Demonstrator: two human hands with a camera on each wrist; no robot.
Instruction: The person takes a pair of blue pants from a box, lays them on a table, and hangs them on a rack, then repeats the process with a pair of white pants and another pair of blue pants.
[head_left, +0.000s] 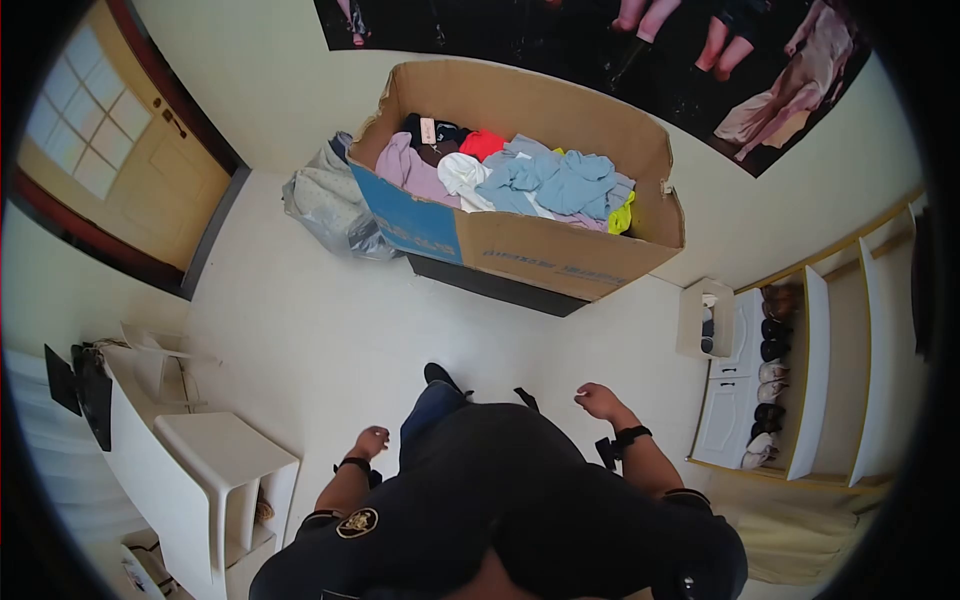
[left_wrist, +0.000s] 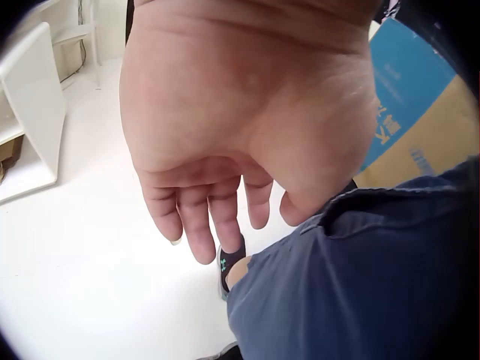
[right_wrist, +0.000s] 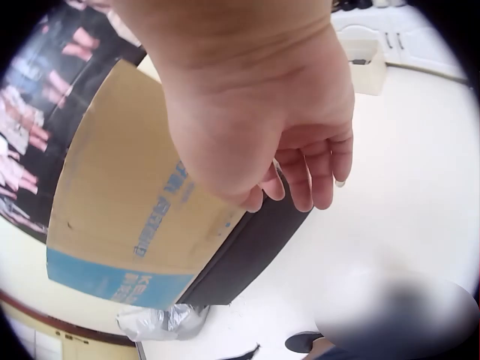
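Stood on a glossy white floor (head_left: 320, 315), facing a large brown and blue cardboard box (head_left: 555, 258) above a black base (head_left: 495, 286). Saw inside it a heap of lilac, white, red and grey-blue clothes (head_left: 560, 185). Hung the left hand (head_left: 372, 441) beside a blue trouser leg (left_wrist: 315, 285), with fingers loosely bent and a slack, bare grip. Held the right hand (head_left: 603, 402) well apart from the box, likewise slack and bare. Noted a greyish translucent plastic bag (head_left: 335, 212) beside the box's blue end.

The person wears a black short-sleeved top (head_left: 480, 470), with a gold-edged emblem (head_left: 357, 523) toward seven o'clock in the head view. Black straps (head_left: 633, 435) circle both wrists; the bottoms (left_wrist: 352, 277) are blue, the dark shoe (left_wrist: 235, 247) green-marked.
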